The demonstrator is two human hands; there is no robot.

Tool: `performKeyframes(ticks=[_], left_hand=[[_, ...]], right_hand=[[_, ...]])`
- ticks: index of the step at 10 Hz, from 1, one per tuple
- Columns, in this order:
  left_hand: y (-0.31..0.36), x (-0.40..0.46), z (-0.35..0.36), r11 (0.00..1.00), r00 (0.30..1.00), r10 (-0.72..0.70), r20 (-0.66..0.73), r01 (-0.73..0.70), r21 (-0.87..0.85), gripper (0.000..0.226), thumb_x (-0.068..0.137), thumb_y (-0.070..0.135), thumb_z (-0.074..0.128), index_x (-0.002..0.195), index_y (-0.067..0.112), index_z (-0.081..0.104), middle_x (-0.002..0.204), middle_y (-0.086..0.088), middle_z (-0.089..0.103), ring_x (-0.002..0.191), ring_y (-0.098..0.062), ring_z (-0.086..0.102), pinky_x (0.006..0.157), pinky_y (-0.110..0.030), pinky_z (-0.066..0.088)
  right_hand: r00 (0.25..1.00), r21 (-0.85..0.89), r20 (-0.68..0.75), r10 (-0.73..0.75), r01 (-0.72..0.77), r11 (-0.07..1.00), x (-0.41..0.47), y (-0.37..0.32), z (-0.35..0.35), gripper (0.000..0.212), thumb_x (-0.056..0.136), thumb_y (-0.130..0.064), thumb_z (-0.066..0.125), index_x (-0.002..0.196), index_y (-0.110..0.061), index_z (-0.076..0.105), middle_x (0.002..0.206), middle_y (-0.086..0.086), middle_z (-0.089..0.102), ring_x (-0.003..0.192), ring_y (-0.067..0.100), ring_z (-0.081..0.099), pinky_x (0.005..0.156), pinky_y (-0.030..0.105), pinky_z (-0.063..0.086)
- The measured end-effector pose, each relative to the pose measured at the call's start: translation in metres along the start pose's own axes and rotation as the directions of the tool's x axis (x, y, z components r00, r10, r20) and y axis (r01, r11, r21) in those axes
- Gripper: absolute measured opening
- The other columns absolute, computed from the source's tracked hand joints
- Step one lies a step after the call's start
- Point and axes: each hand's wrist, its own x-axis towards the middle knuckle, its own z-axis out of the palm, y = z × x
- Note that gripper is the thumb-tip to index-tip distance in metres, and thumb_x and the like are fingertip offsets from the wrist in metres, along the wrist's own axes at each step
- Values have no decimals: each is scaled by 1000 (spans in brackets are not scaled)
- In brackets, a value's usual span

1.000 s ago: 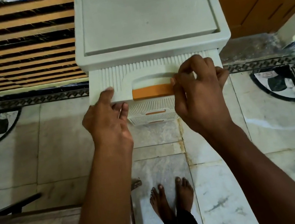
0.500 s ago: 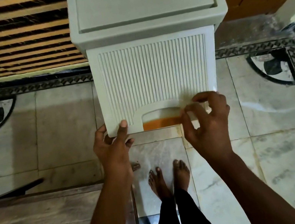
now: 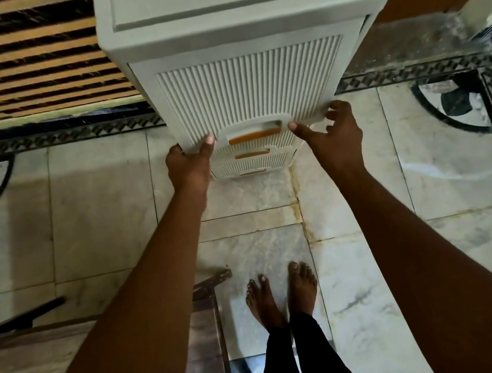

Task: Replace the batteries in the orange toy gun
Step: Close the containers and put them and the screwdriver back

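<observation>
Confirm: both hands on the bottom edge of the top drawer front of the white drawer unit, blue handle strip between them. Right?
Not quite: the handle strip is orange, not blue. The head view shows it between the left hand and the right hand, both on the bottom edge of the top drawer front of the white drawer unit.

Matt ribbed plastic drawer front [image 3: 254, 87], glossy veined marble floor [image 3: 449, 184].

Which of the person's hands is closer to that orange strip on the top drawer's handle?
About even, the left perhaps slightly nearer. The left hand grips the drawer front's bottom edge just left of the orange strip; the right hand holds the same edge just right of it.
</observation>
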Motion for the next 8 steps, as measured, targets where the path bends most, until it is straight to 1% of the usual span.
performKeyframes(ticks=[1,2,3,4,5,6,7,8], left_hand=[[2,24,10,999,1000,2,18,-2,32,106,45,67,91,129,10,60,124,-11,72,116,-39,69,93,-54,61],[38,1,19,999,1000,6,2,-6,33,87,67,43,95,135,4,55,134,-8,65,125,-30,63,104,-43,55],[39,6,26,1000,1000,15,-16,-15,0,76,74,28,93,136,3,56,137,-7,63,127,-24,59,106,-34,50],[44,6,32,999,1000,15,-1,-15,-47,72,72,28,94,131,3,60,128,-4,67,122,-23,62,108,-39,52],[48,3,41,998,999,27,-19,-28,-52,78,70,32,95,133,5,58,130,-4,66,124,-24,61,109,-40,51],[51,-8,46,999,999,20,-46,-22,-39,78,73,33,94,135,6,55,132,-4,63,125,-24,59,105,-31,51],[51,-14,48,1000,998,8,-59,-10,-23,69,78,34,90,130,5,56,130,-3,61,122,-23,59,94,-23,48],[54,-37,44,1000,994,23,-104,-23,-2,70,85,32,84,143,9,52,145,-9,57,134,-25,55,96,-21,45]], right_hand=[[1000,8,22,3,-3,1000,13,-4,6,95,74,-58,88,147,-13,45,148,6,57,135,28,57,113,47,49],[1000,16,-20,6,-6,1000,22,-6,8,88,74,-57,88,141,-11,52,141,5,61,130,27,60,110,44,51],[999,36,-48,19,-18,999,23,-8,10,86,75,-57,88,139,-10,56,138,5,63,127,26,62,108,39,52],[998,56,-50,41,-39,998,24,-11,14,90,77,-61,85,143,-7,55,142,8,62,129,23,60,102,26,45],[995,76,-61,79,-75,994,30,-14,20,82,73,-71,81,129,-12,66,126,6,69,120,25,62,98,28,44],[994,58,-71,79,-75,995,29,-19,27,60,64,-85,72,72,-36,39,78,-8,46,88,22,44,81,31,37],[994,81,-68,84,-78,994,25,-23,28,51,83,-69,74,71,-32,41,75,-12,41,89,22,44,81,32,36],[994,108,-39,99,-94,990,9,-27,18,51,92,-51,75,126,-13,66,115,3,67,112,20,58,93,26,43]])
